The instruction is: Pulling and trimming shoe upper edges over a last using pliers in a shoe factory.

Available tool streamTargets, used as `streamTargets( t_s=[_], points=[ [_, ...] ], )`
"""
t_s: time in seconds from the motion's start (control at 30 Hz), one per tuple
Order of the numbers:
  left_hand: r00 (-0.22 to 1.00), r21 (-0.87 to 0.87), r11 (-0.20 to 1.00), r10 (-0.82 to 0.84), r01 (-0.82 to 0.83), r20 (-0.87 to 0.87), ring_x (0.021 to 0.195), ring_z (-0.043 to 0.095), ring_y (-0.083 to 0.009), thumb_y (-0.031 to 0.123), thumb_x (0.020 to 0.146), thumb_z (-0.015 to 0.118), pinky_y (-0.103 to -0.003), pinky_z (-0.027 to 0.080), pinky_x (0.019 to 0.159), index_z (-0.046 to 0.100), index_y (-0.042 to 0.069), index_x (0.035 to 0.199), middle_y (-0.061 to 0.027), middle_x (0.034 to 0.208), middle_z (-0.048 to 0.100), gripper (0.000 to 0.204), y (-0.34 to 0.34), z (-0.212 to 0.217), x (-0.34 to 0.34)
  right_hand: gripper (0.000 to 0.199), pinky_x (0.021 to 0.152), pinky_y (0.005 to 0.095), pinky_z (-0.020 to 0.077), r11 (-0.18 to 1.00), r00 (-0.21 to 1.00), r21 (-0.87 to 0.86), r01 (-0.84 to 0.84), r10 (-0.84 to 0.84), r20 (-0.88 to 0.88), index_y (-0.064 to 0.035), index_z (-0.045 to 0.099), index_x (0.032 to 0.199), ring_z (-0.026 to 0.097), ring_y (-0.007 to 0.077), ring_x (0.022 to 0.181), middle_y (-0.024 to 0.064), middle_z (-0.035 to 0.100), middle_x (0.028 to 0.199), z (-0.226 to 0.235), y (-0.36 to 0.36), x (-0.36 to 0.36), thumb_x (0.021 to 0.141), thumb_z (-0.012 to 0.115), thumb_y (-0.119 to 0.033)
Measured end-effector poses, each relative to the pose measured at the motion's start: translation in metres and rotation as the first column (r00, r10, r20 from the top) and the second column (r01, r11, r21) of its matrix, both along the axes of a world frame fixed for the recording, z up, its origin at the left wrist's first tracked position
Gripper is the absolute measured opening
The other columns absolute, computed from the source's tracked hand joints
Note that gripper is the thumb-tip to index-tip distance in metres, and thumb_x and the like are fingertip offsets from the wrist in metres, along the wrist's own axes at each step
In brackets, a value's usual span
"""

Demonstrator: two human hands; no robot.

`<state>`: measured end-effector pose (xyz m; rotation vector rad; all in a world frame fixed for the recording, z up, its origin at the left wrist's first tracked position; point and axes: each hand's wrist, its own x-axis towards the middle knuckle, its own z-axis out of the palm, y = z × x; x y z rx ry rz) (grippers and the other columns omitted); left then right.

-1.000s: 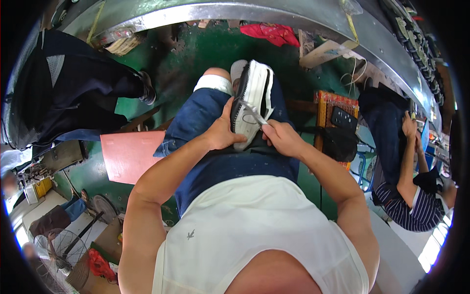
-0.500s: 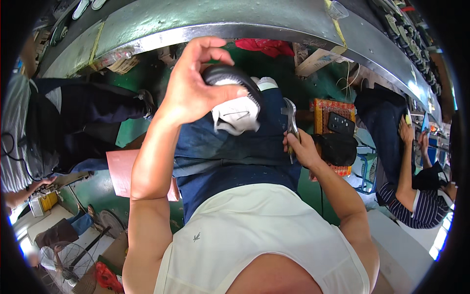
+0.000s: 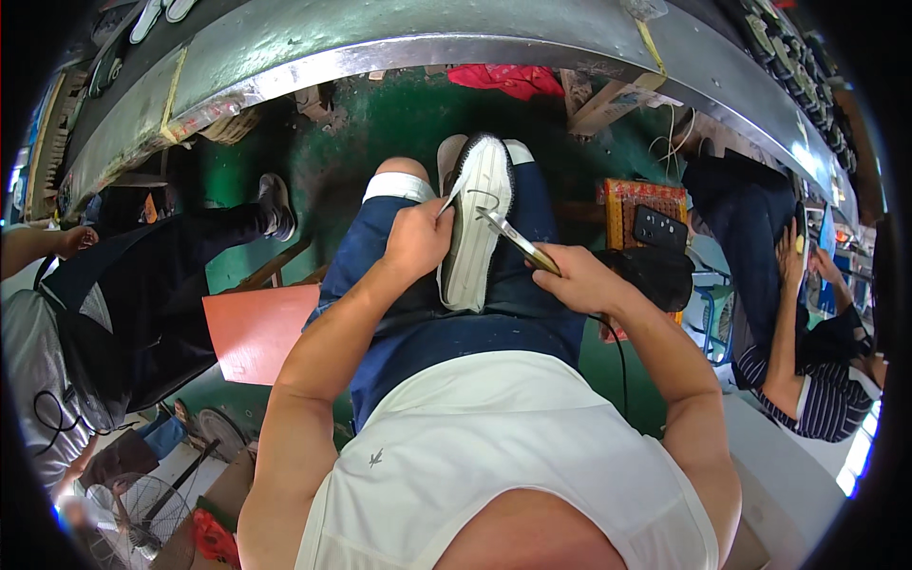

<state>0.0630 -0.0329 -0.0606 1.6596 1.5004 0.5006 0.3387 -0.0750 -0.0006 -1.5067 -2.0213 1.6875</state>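
Raised a moment ago, the shoe (image 3: 467,261) now rests on the lap (image 3: 432,328) between left hand (image 3: 418,237), pinching its edge, and right hand (image 3: 570,277), gripping a metal tool (image 3: 518,240): back within its reach.

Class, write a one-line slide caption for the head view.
Right hand holding a metal-headed tool over a white shoe on the lap, left hand at the shoe's side.
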Motion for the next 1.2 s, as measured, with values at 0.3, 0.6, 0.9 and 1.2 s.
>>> streamTargets(
  t_s=[0.3, 0.6, 0.9, 1.2],
  points=[
    [0.993, 0.388, 0.921, 0.001, 0.045, -0.117, 0.068, 0.066, -0.0419, 0.017, 0.094, 0.061, -0.051, 0.053, 0.062, 0.064, 0.002, 0.081, -0.0212, 0.073, 0.067, 0.02, -0.014, 0.005, 0.005, 0.026, 0.068, 0.0436, 0.0518, 0.945, 0.929, -0.192, -0.263, 0.303, 0.215, 0.0024, 0.06, 0.097, 0.066, 0.0299, 0.072, 0.0176, 0.066, 0.083, 0.038, 0.071, -0.023, 0.092, 0.063, -0.023],
    [0.895, 0.1, 0.921, 0.334, -0.377, 0.296, 0.092, 0.069, -0.0327, 0.032, 0.104, 0.05, -0.041, 0.053, 0.081, 0.068, 0.002, 0.111, -0.0211, 0.098, 0.071, 0.035, 0.0, -0.05, 0.006, 0.036, 0.079, 0.0509, 0.0523, 0.823, 0.716, -0.054, -0.565, 0.522, 0.464, 0.0061, 0.067, 0.095, 0.068, 0.0426, 0.091, 0.027, 0.069, 0.092, 0.058, 0.105, -0.045, 0.098, 0.057, -0.028],
    [0.445, -0.562, 0.818, 0.46, 0.126, 0.769, 0.121, 0.055, -0.0144, 0.033, 0.098, 0.067, -0.032, 0.042, 0.106, 0.048, 0.009, 0.145, -0.0031, 0.132, 0.061, 0.055, 0.019, -0.032, 0.006, 0.024, 0.072, 0.0518, 0.0502, 0.975, 0.996, 0.215, 0.052, -0.067, 0.06, 0.0005, 0.061, 0.097, 0.063, 0.0468, 0.08, 0.0253, 0.065, 0.083, -0.032, 0.022, -0.037, 0.094, 0.063, -0.023],
    [0.5, -0.59, 0.802, 0.474, 0.095, 0.725, 0.116, 0.058, -0.0145, 0.032, 0.095, 0.072, -0.032, 0.044, 0.103, 0.054, 0.008, 0.138, -0.0027, 0.125, 0.064, 0.052, 0.027, -0.038, 0.023, 0.024, 0.055, 0.0324, 0.0507, 0.847, 0.933, -0.478, 0.231, -0.332, -0.137, -0.0011, 0.062, 0.094, 0.064, 0.0131, 0.067, 0.007, 0.064, 0.075, -0.039, 0.038, -0.015, 0.099, 0.06, -0.025]
  ],
)
